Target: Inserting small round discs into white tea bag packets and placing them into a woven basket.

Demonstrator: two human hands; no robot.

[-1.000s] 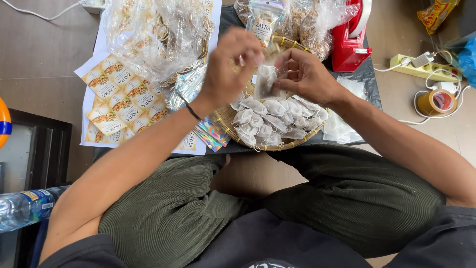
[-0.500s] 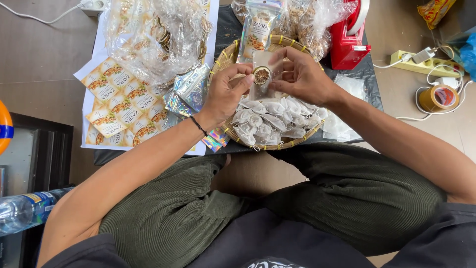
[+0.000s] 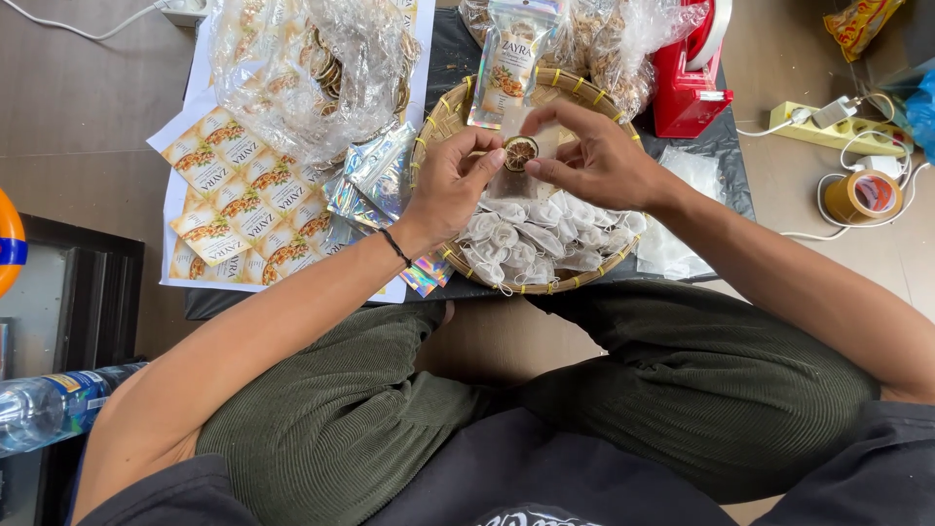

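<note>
Head view: the dried citrus slice (image 3: 519, 153) was a small round disc, dark brown rind w/ a paler yellowish centre and faint segment lines, shown face-on to the camera. It sat between both hands, above the far part of the woven basket (image 3: 440, 122). The left hand (image 3: 450, 185) pinched the slice's left edge, thumb and forefinger pressed together on it, other fingers curled in; a thin dark band sat on that wrist. The right hand (image 3: 596, 161) pinched a small clear pouch (image 3: 531, 131) just behind and beside the slice, fingers (image 3: 542, 168) closed on its lower edge, forefinger arched over the top. Whether the slice was partly inside the pouch: can't tell.

Below the hands, the basket held a heap of small white filter bags (image 3: 545, 239) w/ strings. At the basket's far rim stood a printed stand-up pouch (image 3: 508, 63) w/ a clear window. Left of the basket lay shiny foil pouches (image 3: 375, 180), then a sheet of orange-and-white labels (image 3: 229, 195) and a big clear bag of dried slices (image 3: 307, 68). A red sealer (image 3: 687, 83) stood to the right, w/ a roll of brown tape (image 3: 863, 197) and a power strip (image 3: 838, 127) on the floor beyond. Person sat cross-legged in green trousers (image 3: 682, 390); a water bottle (image 3: 54, 404) lay at far left.
</note>
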